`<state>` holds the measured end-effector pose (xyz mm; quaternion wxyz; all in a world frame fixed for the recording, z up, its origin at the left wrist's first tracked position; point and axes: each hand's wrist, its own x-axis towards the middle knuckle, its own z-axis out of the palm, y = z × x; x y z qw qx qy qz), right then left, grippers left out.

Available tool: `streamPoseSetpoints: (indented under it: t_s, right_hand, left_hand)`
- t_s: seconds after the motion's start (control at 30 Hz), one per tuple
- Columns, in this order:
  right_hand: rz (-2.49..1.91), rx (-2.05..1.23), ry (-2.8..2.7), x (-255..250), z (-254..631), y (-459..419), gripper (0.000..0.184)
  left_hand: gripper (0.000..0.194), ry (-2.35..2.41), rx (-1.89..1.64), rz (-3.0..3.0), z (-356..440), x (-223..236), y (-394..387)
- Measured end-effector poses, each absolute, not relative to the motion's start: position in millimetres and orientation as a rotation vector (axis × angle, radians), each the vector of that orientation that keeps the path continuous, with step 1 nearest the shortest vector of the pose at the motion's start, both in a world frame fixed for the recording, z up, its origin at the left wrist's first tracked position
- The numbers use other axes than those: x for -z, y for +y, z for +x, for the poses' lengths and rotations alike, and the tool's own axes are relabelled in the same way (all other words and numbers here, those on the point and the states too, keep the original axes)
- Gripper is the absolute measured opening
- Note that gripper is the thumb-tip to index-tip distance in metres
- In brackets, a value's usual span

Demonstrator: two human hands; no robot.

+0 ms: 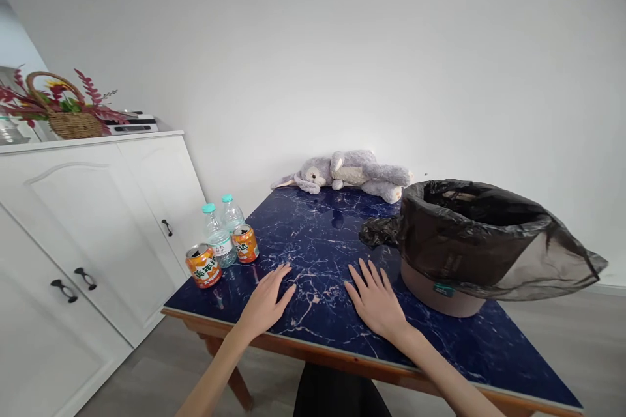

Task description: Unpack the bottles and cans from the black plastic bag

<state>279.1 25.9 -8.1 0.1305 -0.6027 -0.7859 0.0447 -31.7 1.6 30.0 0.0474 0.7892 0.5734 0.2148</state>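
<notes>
My left hand (267, 300) rests on the dark blue marbled table (313, 241), fingers stretched out, thumb apart, holding nothing. Close to its left stand two orange drink cans (204, 267) and two clear plastic water bottles (222, 244) with turquoise caps. The second orange can (245, 244) is the one nearest that hand. Palm down with fingers spread, my right hand (374, 300) lies on the table too, also without anything in it. Just right of it is a trash bin (440, 296) lined with a black plastic bag (454, 241), whose edges hang over the rim.
A grey plush rabbit (349, 172) lies on its side at the table's far edge, by the white wall. On the left, a white cabinet (98, 208) with black handles carries a wicker basket (73, 124) of artificial flowers. The bag's loose end sticks out past the table's right side.
</notes>
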Motion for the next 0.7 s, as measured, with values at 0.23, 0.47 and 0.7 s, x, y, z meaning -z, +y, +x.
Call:
streamPoseSetpoints:
  t_s: [0.23,0.47,0.7]
  right_hand:
    - [-1.63,-0.164,-2.3,7,294,8,0.073]
    - [-1.605,-0.129,-2.283,10,295,-5,0.068]
    - [-1.596,-0.168,-2.274,9,297,-13,0.067]
  left_hand:
    - [0.054,1.748,-0.6,2.453,-30,-29,1]
    - [0.057,1.766,-0.676,2.422,-35,-19,5]
    - [0.055,1.771,-0.752,2.371,-35,-18,4]
